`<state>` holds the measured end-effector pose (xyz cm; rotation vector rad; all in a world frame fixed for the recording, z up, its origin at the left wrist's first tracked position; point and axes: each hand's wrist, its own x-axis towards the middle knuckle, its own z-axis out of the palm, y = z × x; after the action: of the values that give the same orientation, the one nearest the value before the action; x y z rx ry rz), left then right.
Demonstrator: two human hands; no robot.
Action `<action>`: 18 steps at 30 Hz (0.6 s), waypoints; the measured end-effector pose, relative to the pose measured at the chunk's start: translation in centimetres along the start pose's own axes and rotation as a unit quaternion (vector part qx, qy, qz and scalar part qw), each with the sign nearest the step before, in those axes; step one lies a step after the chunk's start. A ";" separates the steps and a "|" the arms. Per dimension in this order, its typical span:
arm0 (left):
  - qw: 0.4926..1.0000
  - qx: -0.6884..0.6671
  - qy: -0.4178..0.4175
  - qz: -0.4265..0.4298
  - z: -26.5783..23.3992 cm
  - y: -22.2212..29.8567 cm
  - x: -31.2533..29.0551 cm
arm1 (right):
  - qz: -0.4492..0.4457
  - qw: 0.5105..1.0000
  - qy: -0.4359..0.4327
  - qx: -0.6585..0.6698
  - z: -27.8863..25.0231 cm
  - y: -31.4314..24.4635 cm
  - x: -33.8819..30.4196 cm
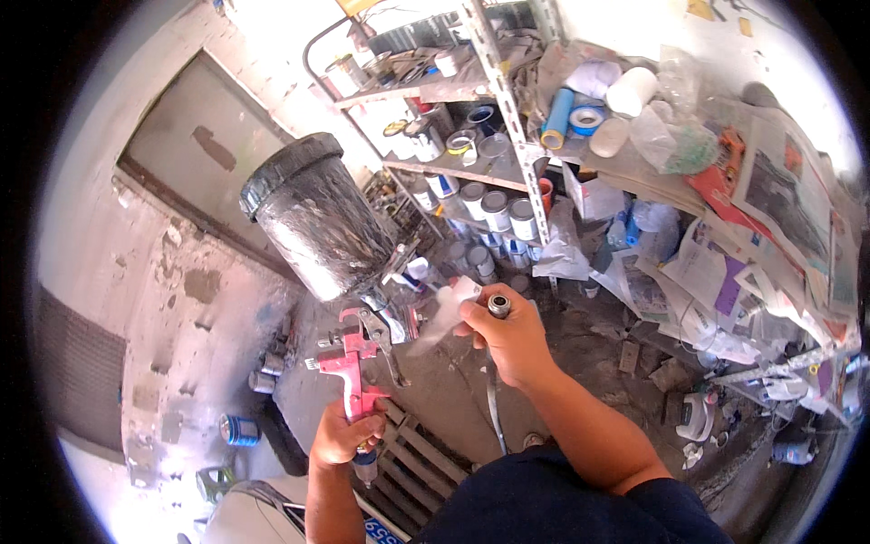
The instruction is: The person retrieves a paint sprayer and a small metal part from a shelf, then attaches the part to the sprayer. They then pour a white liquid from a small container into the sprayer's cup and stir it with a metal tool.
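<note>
My left hand is closed around the handle of a red spray gun, held upright. On top of the gun sits a large, paint-stained dark cup with a black lid, leaning to the left. To the right of the gun, my right hand is closed on an air hose, its metal coupling poking up from the fist. Between the thumb and fingers of that hand is a whitish piece of paper or cloth, blurred, its far end close to the gun's nozzle.
Ahead stands a metal rack with several paint cans. Newspapers, tape and plastic bags cover a shelf at right. Below my left hand lies a slatted wooden pallet, near a light-coloured car. A blue can stands by the left wall.
</note>
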<state>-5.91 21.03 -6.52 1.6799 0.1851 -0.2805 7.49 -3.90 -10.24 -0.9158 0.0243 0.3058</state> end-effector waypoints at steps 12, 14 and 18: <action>0.990 -0.034 0.127 -0.048 3.5 0.1 0.7 | 0.064 0.981 -0.179 -0.028 0.4 0.5 5.7; 0.989 -0.042 0.133 -0.044 3.7 -0.2 0.5 | 0.089 0.975 -0.203 -0.030 0.4 0.3 6.0; 0.989 -0.060 0.132 -0.022 3.8 -0.3 0.0 | 0.129 0.957 -0.261 -0.002 0.8 0.5 6.7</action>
<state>-6.27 17.25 -7.21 1.5896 0.4297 -0.0762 13.67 -1.29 -11.11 -0.8135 -0.3471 0.7849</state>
